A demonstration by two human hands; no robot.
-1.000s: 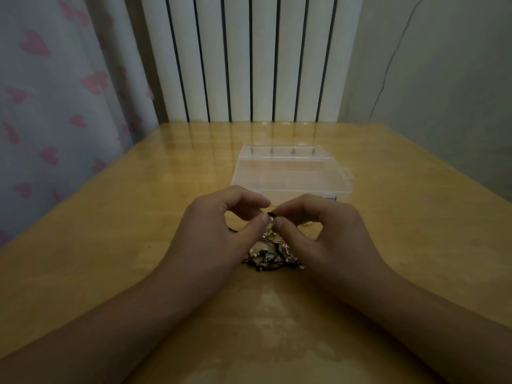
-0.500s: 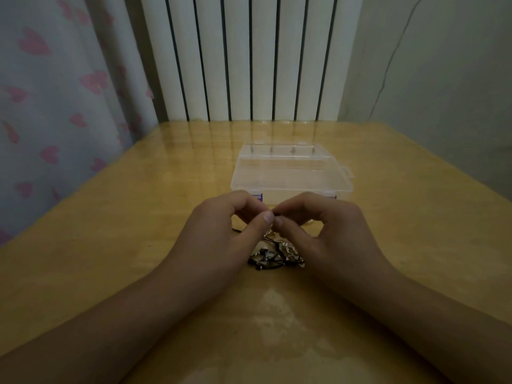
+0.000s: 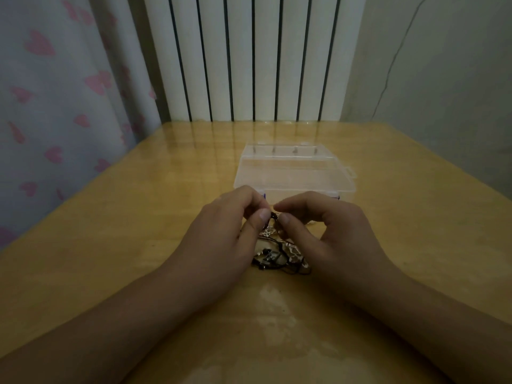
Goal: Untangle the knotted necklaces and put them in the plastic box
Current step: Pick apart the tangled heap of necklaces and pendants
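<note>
A tangle of necklaces [image 3: 279, 254], black cords with silver pendants, lies on the wooden table [image 3: 138, 217] between my two hands. My left hand [image 3: 221, 239] pinches the top of the tangle between thumb and forefinger. My right hand [image 3: 329, 231] pinches the same dark knot from the other side, its fingertips almost touching the left ones. Just behind my hands sits the clear plastic box [image 3: 293, 173] with its lid down. My fingers hide the upper part of the tangle.
A white ribbed radiator [image 3: 249, 59] stands at the table's far edge. A curtain with pink hearts [image 3: 55, 106] hangs along the left side, and a plain wall [image 3: 443, 79] runs along the right. A worn, pale patch marks the tabletop near me.
Both hands have stayed at the knot, with small finger movements. The tangle has barely shifted on the table.
</note>
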